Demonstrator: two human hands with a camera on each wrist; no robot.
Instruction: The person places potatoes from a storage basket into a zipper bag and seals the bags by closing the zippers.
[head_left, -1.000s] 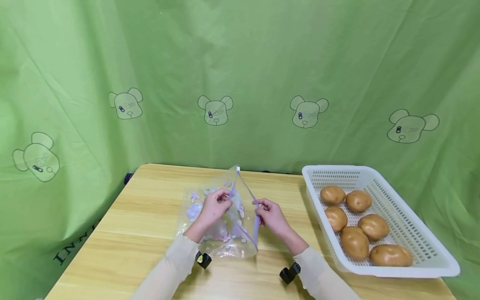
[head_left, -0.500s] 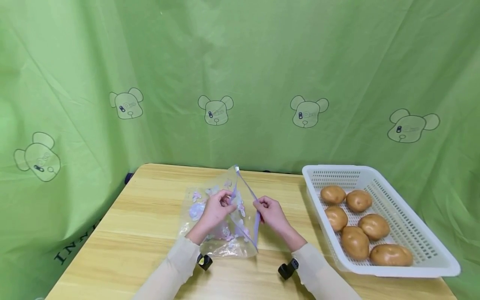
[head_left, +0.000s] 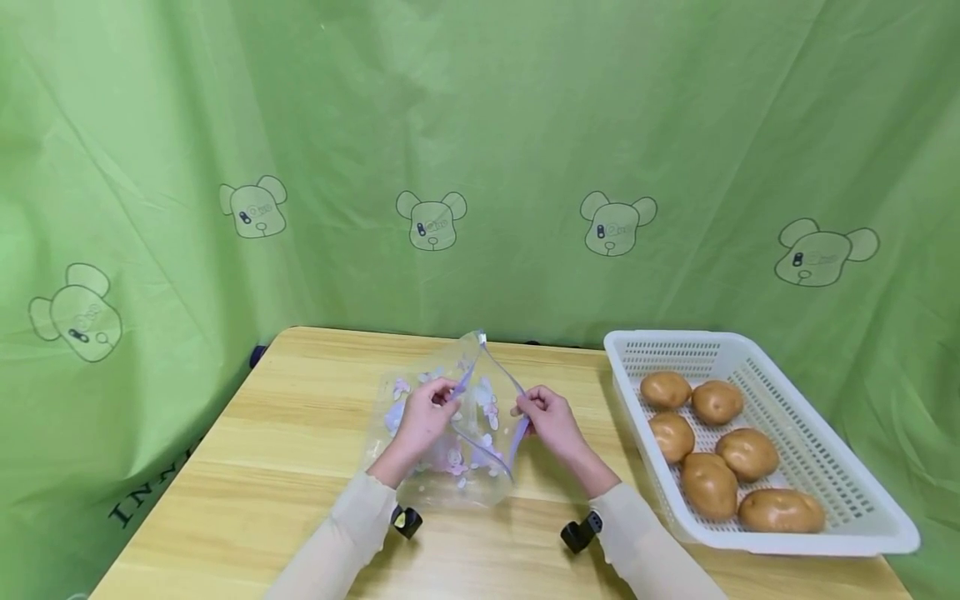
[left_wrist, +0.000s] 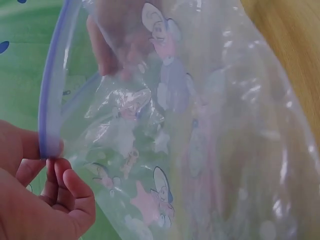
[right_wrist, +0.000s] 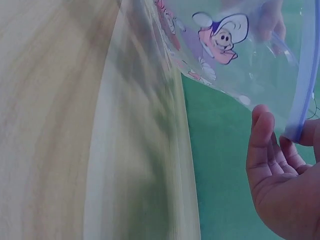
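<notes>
A clear plastic zip bag (head_left: 453, 458) with printed cartoon figures and purple zip edges is held above the wooden table, its mouth spread apart. My left hand (head_left: 426, 414) pinches the left purple edge. On the other side, my right hand (head_left: 552, 423) pinches the right edge between thumb and fingers. In the left wrist view the left hand (left_wrist: 45, 195) grips the purple zip strip (left_wrist: 50, 85) at its side. The right wrist view has the right hand (right_wrist: 285, 185) holding the opposite strip (right_wrist: 306, 75). No contents show through the clear film.
A white slotted plastic basket (head_left: 862, 500) stands on the right of the table (head_left: 247, 467). Several brown potatoes (head_left: 747, 455) lie in it. Behind the table hangs a green curtain (head_left: 525, 125) with printed bear heads.
The bag's mouth has spread wider as the hands moved slightly apart, left hand to the left, right hand to the right. The bag's lower edge has shifted up a little. The potatoes stay put.
</notes>
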